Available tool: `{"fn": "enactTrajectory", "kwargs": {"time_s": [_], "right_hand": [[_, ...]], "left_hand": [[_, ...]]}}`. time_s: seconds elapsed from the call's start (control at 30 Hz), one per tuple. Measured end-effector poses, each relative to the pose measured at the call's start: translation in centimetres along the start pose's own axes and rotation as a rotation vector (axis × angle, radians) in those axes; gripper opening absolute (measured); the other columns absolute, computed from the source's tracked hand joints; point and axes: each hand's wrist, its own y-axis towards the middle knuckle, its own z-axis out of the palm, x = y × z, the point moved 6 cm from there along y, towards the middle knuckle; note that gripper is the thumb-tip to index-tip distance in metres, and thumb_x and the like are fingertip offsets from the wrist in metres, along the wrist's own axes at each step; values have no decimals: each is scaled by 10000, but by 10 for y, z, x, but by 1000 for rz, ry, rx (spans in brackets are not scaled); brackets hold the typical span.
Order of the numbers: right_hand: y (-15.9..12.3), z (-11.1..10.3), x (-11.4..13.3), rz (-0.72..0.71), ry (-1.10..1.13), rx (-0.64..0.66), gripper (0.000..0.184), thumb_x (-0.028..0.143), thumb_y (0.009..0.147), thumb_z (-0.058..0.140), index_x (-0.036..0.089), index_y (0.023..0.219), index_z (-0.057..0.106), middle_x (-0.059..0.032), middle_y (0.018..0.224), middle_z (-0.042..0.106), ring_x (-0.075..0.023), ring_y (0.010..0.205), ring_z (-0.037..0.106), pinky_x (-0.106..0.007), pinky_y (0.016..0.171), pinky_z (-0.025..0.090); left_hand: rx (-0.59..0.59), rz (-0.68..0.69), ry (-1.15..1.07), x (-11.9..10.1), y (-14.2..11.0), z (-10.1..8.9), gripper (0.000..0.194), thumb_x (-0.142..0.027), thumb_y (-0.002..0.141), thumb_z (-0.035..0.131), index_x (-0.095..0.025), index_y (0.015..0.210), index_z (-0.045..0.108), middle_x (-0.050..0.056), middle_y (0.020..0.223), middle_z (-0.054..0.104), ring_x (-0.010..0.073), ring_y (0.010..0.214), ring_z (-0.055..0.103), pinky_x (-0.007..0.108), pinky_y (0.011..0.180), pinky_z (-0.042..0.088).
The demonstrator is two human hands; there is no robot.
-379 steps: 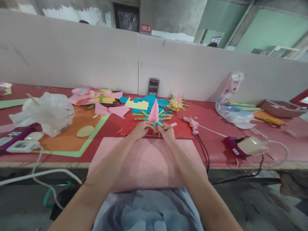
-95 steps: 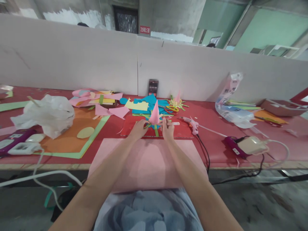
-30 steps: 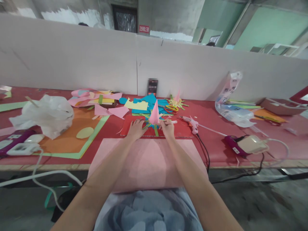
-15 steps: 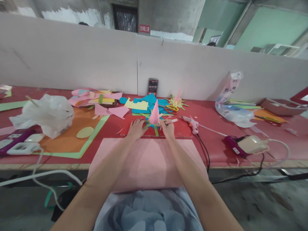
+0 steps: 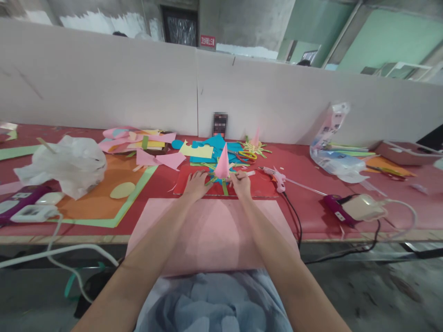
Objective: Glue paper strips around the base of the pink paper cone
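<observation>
A pink paper cone (image 5: 222, 165) stands upright on a blue paper base with green paper strips (image 5: 224, 188) spreading out around it. This paper craft rests on a red board (image 5: 263, 184). At its left side, my left hand (image 5: 196, 185) has its fingers bent and its thumb against a green strip. On the right, my right hand (image 5: 241, 184) pinches the tip of another strip close to the cone; its fingertips hide most of that strip. A pink glue gun (image 5: 278, 180) lies right of the board, and a pink sheet (image 5: 214, 230) lies in front.
Behind the craft are blue paper (image 5: 200, 154), yellow-handled scissors (image 5: 248, 157) and a second cone craft (image 5: 255, 144). Crumpled white plastic (image 5: 72, 161) and orange paper (image 5: 93, 203) lie left. Power strips (image 5: 341, 210) with cables sit at both sides. A white partition (image 5: 138, 87) stands behind.
Both hands stay almost still on the craft, and the cone has not moved. At the far right edge, a dark shape now shows where red was seen before.
</observation>
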Motion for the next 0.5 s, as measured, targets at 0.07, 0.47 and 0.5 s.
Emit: {"fn": "enactTrajectory", "kwargs": {"time_s": [0.07, 0.47, 0.5], "right_hand": [[0, -1, 0, 1, -9, -14, 252, 364, 778, 530, 215, 576, 525, 10, 506, 632, -142, 487, 580, -231, 554, 423], [-1, -3, 1, 20, 15, -39, 236, 339, 762, 540, 216, 565, 502, 20, 480, 609, -130, 466, 569, -234, 567, 436], [-1, -4, 0, 27, 38, -53, 238, 343, 763, 541, 215, 566, 500, 21, 482, 608, -128, 465, 567, -234, 568, 442]], "left_hand": [[0, -1, 8, 0, 0, 0, 455, -442, 882, 440, -261, 1299, 448, 76, 1433, 409, 256, 1354, 311, 496, 1123, 191], [1, -5, 2, 1, 0, 2, 464, -467, 886, 425, -262, 1301, 448, 73, 1440, 402, 253, 1358, 302, 506, 1122, 187], [-3, -3, 1, 1, 0, 2, 461, -472, 887, 420, -263, 1297, 452, 72, 1435, 407, 251, 1355, 307, 507, 1121, 190]]}}
